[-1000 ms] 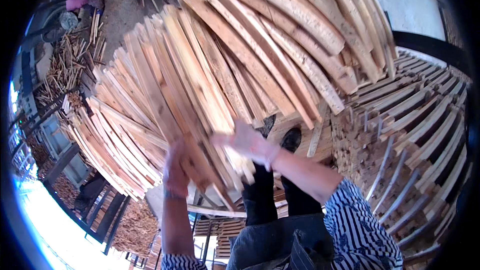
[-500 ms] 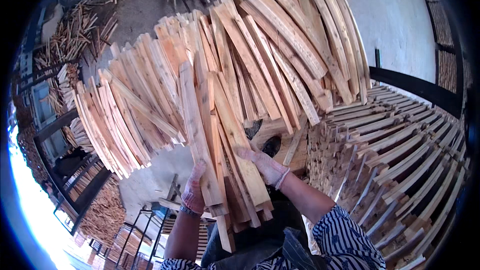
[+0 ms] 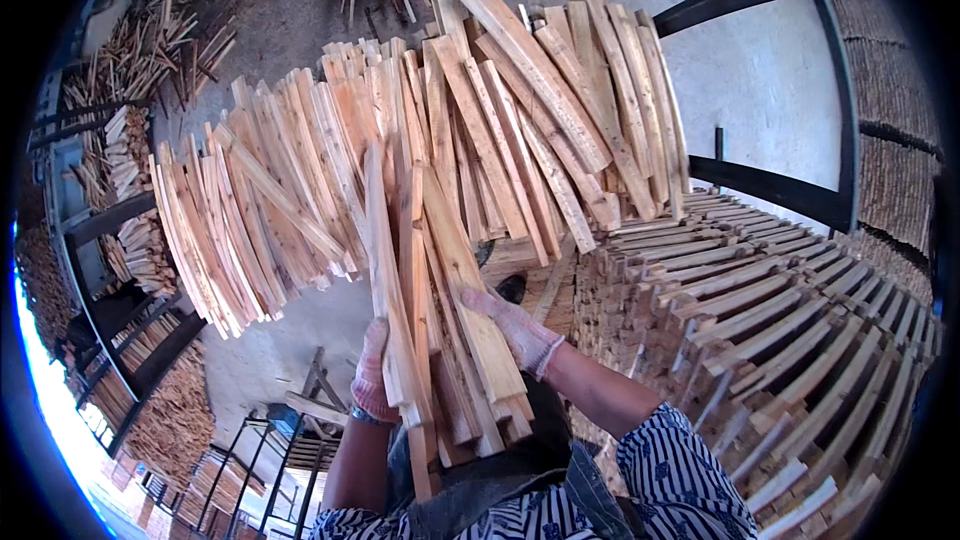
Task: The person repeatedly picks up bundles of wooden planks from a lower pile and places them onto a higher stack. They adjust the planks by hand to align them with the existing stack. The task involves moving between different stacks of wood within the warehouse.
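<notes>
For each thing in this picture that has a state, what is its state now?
Left hand: gloved, gripping the bundle's left side.
Right hand: gloved, pressed on the bundle's right side.
Bundle of slats: held up on end, fanned out at the top.
Stacked slats: laid in crossed layers at the right.
Metal frame: standing behind that stack.

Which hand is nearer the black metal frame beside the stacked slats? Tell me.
Right. The right hand presses the held wooden slats on the side toward the black metal frame; the left hand grips their far side.
</notes>
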A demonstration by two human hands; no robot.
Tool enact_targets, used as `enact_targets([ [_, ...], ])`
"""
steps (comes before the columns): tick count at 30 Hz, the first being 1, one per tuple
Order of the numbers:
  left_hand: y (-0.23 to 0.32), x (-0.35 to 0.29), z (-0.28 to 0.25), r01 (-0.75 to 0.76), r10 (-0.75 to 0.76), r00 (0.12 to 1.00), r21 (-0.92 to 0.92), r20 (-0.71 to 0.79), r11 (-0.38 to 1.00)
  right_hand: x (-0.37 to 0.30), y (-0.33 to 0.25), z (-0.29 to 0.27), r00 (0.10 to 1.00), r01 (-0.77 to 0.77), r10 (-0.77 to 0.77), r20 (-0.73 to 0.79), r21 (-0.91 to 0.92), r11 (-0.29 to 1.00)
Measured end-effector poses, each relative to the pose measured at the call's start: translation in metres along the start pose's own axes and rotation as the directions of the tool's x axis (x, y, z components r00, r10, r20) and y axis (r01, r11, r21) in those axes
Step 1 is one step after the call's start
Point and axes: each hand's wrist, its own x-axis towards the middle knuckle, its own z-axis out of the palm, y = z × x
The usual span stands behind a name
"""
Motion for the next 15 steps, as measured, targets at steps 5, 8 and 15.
enact_targets([
  [5, 0.019, -0.038, 0.015, 0.136, -0.137, 0.977, 0.013, 0.166, 0.991, -0.045, 0.0, 0.021, 0.985, 0.09, -0.104, -0.137, -0.103, 0.991],
  [8, 0.009, 0.042, 0.003, 0.05, -0.017, 0.981, -0.169, 0.194, 0.984, -0.021, -0.046, 0.034, 0.983, 0.063, -0.071, -0.172, -0.05, 0.997],
  [15, 0.021, 0.077, 0.01, 0.189, -0.095, 0.908, -0.196, 0.409, 0.962, 0.038, -0.055, 0.01, 0.989, 0.04, -0.057, -0.135, -0.129, 0.991],
])
